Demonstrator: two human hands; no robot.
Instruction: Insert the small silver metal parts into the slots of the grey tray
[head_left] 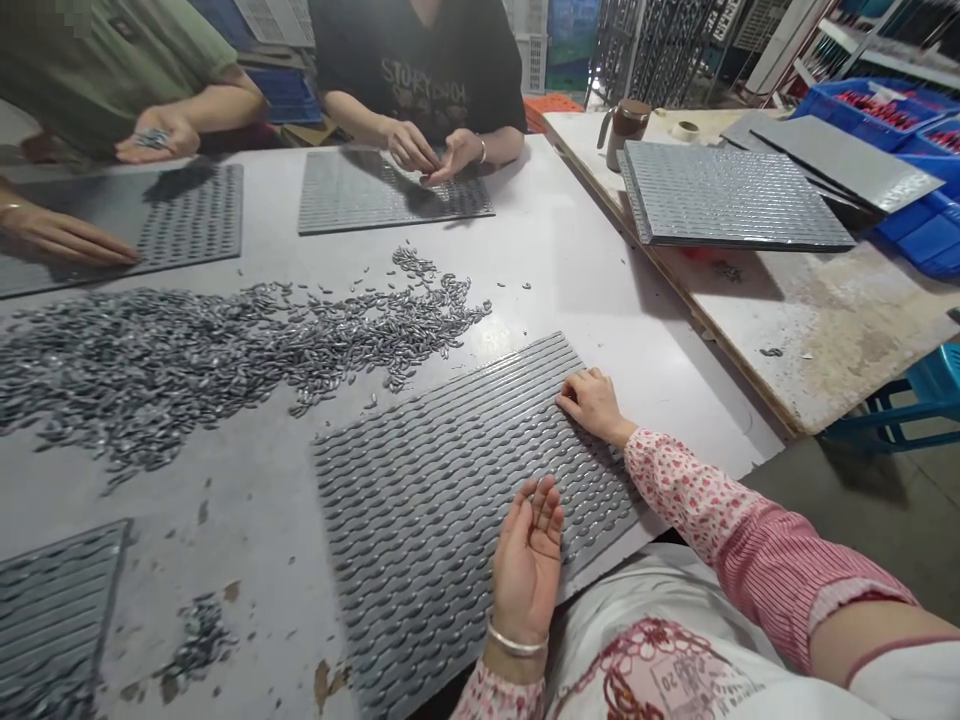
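Observation:
In front of me a grey ridged tray (450, 500) lies at a slant, with small grey spindle-shaped pieces set in rows along most of its grooves. The far grooves look bare. My right hand (594, 405) rests on the tray's right part, its thumb and fingers pinched together near a groove; anything between them is too small to make out. Above the near part of the tray, my left hand (529, 560) is turned palm up, loosely cupped with its fingers partly curled. No piece shows in its palm.
A long heap of loose grey pieces (225, 350) spreads beyond the tray. Two co-workers sit opposite at ridged trays (330, 195); one's palm (161, 135) holds pieces. Stacked trays (735, 200) and a brown-lidded jug (626, 130) stand on the right table, near blue bins (926, 215).

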